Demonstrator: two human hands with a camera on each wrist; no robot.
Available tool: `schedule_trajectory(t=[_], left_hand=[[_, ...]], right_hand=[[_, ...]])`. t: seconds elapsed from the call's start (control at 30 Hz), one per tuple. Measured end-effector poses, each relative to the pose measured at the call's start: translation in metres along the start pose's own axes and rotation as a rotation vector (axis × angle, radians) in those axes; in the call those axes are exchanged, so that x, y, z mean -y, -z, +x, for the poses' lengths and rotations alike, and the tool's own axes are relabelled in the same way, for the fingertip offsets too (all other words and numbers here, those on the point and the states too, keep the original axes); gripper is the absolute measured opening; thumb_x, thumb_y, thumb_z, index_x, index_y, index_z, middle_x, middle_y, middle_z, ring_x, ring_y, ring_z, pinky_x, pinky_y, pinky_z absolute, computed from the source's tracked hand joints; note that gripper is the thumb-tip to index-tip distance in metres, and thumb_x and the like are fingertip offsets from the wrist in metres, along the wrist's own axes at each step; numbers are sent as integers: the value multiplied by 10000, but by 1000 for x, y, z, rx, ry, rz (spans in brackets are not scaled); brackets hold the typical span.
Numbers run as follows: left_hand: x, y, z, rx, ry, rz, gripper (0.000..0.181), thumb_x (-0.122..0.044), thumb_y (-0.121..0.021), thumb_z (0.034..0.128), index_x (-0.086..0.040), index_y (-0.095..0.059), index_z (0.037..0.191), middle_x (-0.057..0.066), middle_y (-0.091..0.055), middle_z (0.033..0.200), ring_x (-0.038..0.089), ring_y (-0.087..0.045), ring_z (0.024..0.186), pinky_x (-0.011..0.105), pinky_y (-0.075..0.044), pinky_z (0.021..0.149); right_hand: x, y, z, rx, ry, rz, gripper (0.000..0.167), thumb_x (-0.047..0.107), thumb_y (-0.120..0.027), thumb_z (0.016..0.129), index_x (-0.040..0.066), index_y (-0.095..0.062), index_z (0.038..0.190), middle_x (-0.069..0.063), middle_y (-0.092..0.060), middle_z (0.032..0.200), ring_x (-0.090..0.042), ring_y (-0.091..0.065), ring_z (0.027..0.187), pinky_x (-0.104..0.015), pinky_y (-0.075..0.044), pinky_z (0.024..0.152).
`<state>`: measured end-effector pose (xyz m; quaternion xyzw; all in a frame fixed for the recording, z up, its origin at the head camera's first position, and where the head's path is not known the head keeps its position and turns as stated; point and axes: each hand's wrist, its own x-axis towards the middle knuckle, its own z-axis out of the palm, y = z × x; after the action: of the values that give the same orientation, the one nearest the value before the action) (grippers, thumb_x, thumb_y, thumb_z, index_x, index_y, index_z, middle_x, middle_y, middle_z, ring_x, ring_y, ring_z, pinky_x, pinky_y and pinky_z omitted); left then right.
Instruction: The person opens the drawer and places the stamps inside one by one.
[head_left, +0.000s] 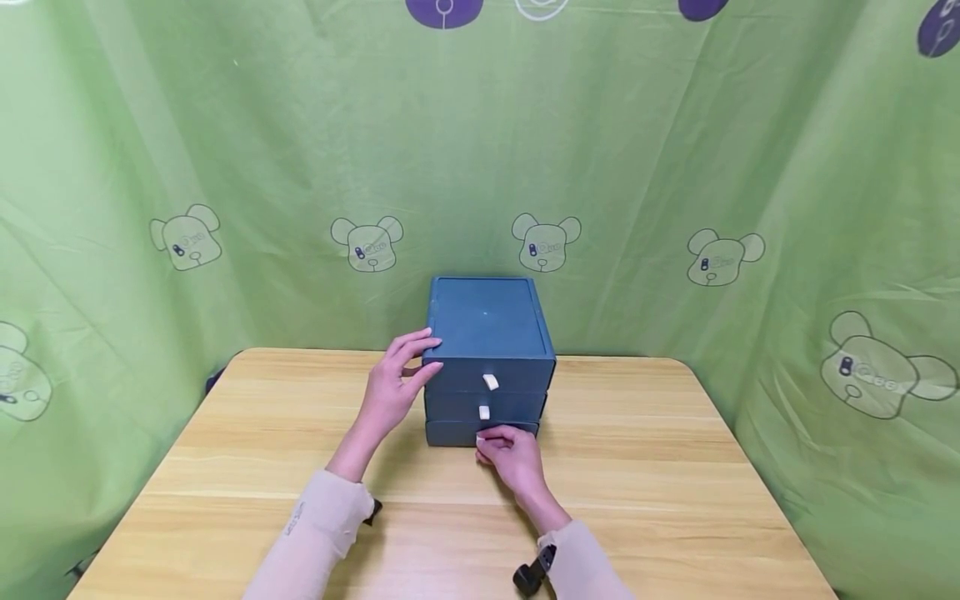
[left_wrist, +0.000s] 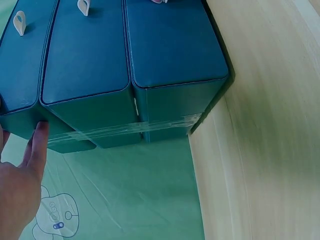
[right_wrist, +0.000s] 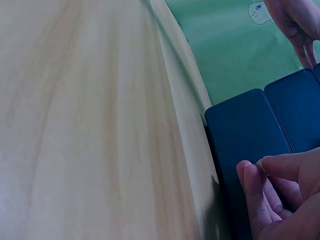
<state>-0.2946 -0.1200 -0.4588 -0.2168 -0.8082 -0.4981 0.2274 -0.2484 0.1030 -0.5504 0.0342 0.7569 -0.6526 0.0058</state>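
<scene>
A blue three-drawer box [head_left: 487, 321] stands on the wooden table, a small white pull tab on each drawer front. My left hand [head_left: 392, 385] touches its upper left corner and side with fairly straight fingers; the left wrist view shows those fingertips [left_wrist: 39, 145] against the side wall. Down at the bottom drawer [head_left: 450, 433], my right hand [head_left: 516, 461] pinches the pull tab between thumb and fingers. Most of that tab is hidden by the fingers. The top tab [head_left: 491, 382] and middle tab [head_left: 483, 412] are untouched. All three drawers look pushed in.
Clear tape [left_wrist: 125, 129] runs across the drawers' side. A green curtain [head_left: 480, 150] with bear-head prints hangs behind and beside the wooden table [head_left: 652, 467]. A black strap device [head_left: 534, 573] sits on the right wrist.
</scene>
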Motion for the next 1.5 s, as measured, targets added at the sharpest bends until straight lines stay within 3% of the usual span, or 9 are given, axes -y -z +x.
schedule_trajectory(t=[0.33, 0.53, 0.7, 1.3, 1.5], left_hand=[[3, 0, 1, -5, -19, -2, 347, -272, -721, 980, -211, -692, 1320, -10, -571, 1485, 237, -651, 1260, 311, -606, 876], [3, 0, 1, -4, -16, -3, 347, -282, -721, 978, -212, -695, 1317, -20, -573, 1484, 226, -651, 1261, 300, -605, 874], [3, 1, 2, -5, -15, -4, 349, -282, -719, 980, -211, -693, 1321, -17, -571, 1486, 235, -649, 1264, 326, -609, 876], [3, -1, 1, -17, -31, -2, 349, -256, -724, 979, -206, -691, 1324, 2, -573, 1485, 255, -652, 1261, 319, -608, 873], [3, -5, -1, -38, -41, 2, 356, -244, -711, 990, -205, -681, 1343, 9, -569, 1497, 265, -629, 1296, 347, -605, 890]], right_hand=[[1, -2, 4, -1, -4, 31, 181, -32, -728, 919, -120, -731, 1077, -317, -737, 971, -262, -763, 781, -363, -634, 754], [18, -1, -6, 6, 6, 24, 184, -66, -699, 923, -163, -707, 1079, -355, -719, 984, -321, -762, 804, -415, -632, 786], [0, -3, 6, -7, 5, 30, 154, -42, -731, 909, -110, -741, 1047, -272, -751, 924, -227, -758, 754, -324, -631, 730], [-1, -1, 4, 3, 11, 17, 155, -34, -717, 927, -95, -737, 1067, -281, -747, 964, -248, -763, 790, -317, -630, 739], [-3, 0, 2, 9, 27, -31, 163, -3, -722, 934, -66, -746, 1082, -236, -758, 947, -243, -762, 798, -311, -628, 743]])
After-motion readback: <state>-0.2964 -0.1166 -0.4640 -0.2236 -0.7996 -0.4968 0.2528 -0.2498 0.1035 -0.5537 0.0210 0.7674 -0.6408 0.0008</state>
